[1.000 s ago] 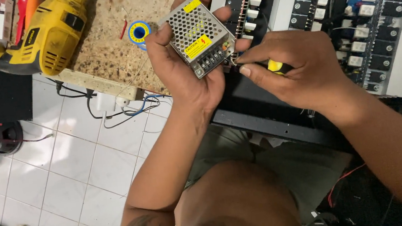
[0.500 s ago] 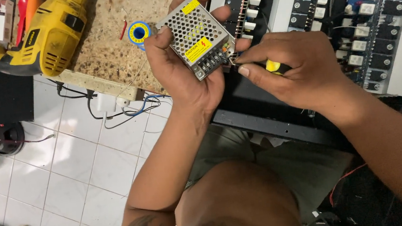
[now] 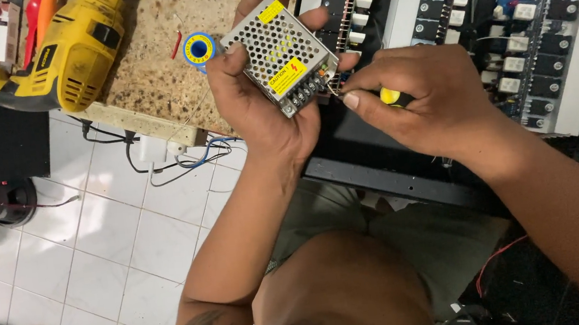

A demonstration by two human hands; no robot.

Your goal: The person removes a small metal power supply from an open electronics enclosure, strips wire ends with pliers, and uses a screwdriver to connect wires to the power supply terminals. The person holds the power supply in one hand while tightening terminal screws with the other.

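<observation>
A perforated metal power supply (image 3: 277, 55) with two yellow labels sits at upper centre, gripped by the left hand (image 3: 262, 108) above the desk (image 3: 151, 76) edge. The right hand (image 3: 426, 101) pinches a yellow-handled screwdriver (image 3: 390, 96), tip at the terminal row. A yellow drill (image 3: 56, 58) lies upper left, a blue-yellow solder spool (image 3: 199, 49) beside it; open tiled floor (image 3: 98, 247) spreads lower left.

Soft, even indoor light falls from above, bright on the white floor tiles (image 3: 132, 236) left of and below the left hand (image 3: 262, 108) and on the speckled counter (image 3: 150, 62) behind it. A faint sheen sits on the perforated metal box (image 3: 278, 52) it holds. Beyond the right hand (image 3: 433, 97) the dark rack (image 3: 504, 25) falls into shadow. The focus is sharp, with slight softness at the corners
</observation>
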